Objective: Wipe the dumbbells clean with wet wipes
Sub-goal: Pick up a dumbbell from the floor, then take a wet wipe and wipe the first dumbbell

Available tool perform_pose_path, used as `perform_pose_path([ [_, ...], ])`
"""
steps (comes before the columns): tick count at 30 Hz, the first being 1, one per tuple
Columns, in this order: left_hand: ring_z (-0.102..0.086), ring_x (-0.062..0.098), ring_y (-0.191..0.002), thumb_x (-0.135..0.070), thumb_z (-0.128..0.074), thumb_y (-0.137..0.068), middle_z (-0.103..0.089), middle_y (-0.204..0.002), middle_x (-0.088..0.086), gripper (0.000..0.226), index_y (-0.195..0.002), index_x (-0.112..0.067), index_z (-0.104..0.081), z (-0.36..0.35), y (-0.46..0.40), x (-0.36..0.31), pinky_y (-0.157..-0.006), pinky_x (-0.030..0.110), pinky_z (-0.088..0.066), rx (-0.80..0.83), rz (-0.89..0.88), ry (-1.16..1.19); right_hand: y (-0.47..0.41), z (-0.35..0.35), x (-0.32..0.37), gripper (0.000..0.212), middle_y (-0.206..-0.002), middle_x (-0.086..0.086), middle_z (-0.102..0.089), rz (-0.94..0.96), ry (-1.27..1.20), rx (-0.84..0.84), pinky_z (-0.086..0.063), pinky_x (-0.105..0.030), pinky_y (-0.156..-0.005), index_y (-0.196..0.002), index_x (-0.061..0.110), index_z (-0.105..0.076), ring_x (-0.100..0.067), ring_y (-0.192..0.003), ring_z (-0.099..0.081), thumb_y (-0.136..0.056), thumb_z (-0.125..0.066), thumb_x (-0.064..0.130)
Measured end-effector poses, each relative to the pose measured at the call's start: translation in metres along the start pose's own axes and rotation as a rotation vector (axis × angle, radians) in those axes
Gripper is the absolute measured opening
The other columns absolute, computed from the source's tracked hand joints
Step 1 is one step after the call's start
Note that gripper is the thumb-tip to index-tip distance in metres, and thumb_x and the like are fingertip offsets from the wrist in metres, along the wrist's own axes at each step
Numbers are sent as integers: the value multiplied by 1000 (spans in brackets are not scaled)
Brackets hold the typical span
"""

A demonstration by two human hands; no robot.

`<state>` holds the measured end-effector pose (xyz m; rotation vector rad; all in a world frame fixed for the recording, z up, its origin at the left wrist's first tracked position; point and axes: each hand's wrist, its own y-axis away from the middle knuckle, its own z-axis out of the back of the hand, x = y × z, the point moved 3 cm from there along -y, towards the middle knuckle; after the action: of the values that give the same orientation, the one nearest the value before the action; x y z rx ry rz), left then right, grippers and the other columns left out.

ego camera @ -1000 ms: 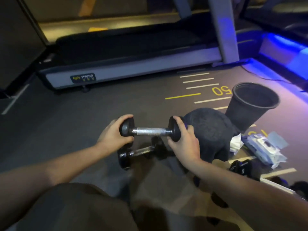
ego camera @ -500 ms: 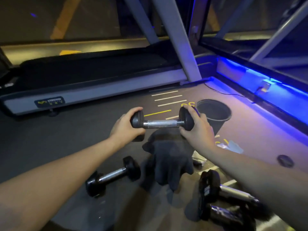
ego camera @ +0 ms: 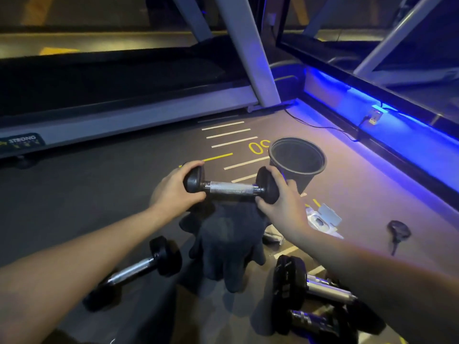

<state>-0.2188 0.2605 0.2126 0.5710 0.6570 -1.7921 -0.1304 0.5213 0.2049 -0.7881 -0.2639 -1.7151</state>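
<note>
Between the hands a dumbbell hung level above the floor, the left hand curled round one head and the right hand round the other. A second earlier it was low over another dumbbell; it had since risen and moved out ahead. Below the hands lay a cloth, with the wipes just right of the right hand, so no wiping was under way.

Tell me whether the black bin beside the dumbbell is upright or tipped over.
Upright. The black bin stands on the floor with its round open rim facing up, its wall tapering down to the base.
</note>
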Motion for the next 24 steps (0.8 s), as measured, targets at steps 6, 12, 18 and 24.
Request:
perform_pose_path([
  [6,-56,22,-121,-45,-80,-73,-53,-128,-3,82,-138,-62,-32,4,-6,7,-102,39,-47,140,-9,-70,-8,2,-5,79,-108,-1,-40,41,88,68,-44,-33,-73,-142,54,-22,-32,-97,-61,-81,-71,47],
  [12,-45,21,-138,-56,-78,-68,-34,-154,-3,86,-140,-58,-30,5,-8,1,-111,43,-42,195,-48,-107,-8,10,-16,93,-124,-2,-43,83,88,193,-53,-45,-88,-146,58,-8,-32,-109,-60,-78,-72,54],
  [18,-38,12,-142,-67,-80,-59,-21,-160,-16,107,-149,-35,-32,8,-7,-9,-111,42,-41,232,-113,-189,-8,29,-37,102,-139,6,-37,214,61,307,-54,-46,-90,-149,57,-4,-22,-116,-58,-72,-71,64],
  [24,-50,19,-132,-71,-79,-62,-25,-153,-17,104,-147,-34,-31,7,-5,-17,-100,46,-49,188,-114,-297,1,45,-73,107,-145,7,-33,225,122,266,-55,-39,-88,-153,45,-6,-17,-115,-58,-70,-67,73],
])
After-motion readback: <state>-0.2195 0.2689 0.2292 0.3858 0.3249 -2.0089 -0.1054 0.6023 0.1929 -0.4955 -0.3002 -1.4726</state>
